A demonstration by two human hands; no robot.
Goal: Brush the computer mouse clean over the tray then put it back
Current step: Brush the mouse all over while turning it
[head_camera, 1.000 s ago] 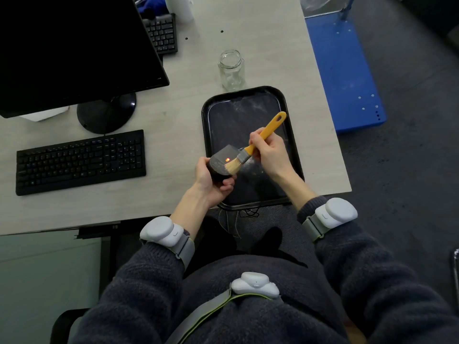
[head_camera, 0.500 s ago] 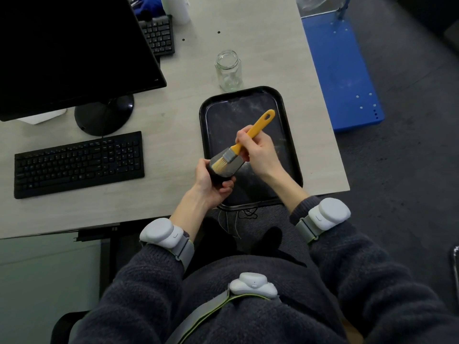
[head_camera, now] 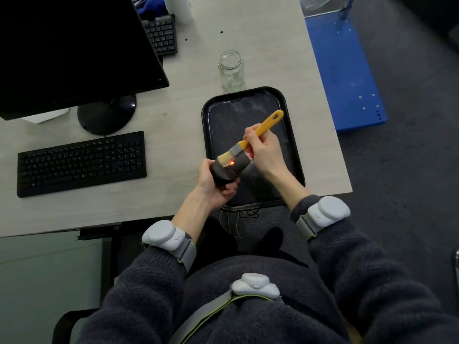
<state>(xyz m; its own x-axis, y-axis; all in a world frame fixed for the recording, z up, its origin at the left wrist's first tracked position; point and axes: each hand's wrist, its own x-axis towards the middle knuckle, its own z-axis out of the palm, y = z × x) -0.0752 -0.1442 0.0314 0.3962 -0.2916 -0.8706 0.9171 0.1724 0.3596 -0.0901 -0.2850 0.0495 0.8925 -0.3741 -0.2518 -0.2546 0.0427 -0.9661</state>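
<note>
My left hand point(head_camera: 213, 184) grips a black computer mouse point(head_camera: 229, 170), turned underside up with its red sensor light glowing. It hovers over the near left part of the black tray point(head_camera: 294, 155). My right hand point(head_camera: 263, 151) holds a brush point(head_camera: 250, 140) with a yellow handle and pale bristles. The bristles rest on the mouse's underside beside the red light. A thin dark cable hangs below the tray's near edge.
A clear glass jar point(head_camera: 231, 70) stands just beyond the tray. A black keyboard point(head_camera: 82, 163) and a monitor on a round stand point(head_camera: 106, 112) fill the desk's left side. A second keyboard point(head_camera: 161, 36) lies at the back. A blue platform point(head_camera: 345, 70) sits right of the desk.
The brush has swept across the mouse's underside, down toward my left hand and back, and the red light shows again. My left hand has kept the mouse over the tray.
</note>
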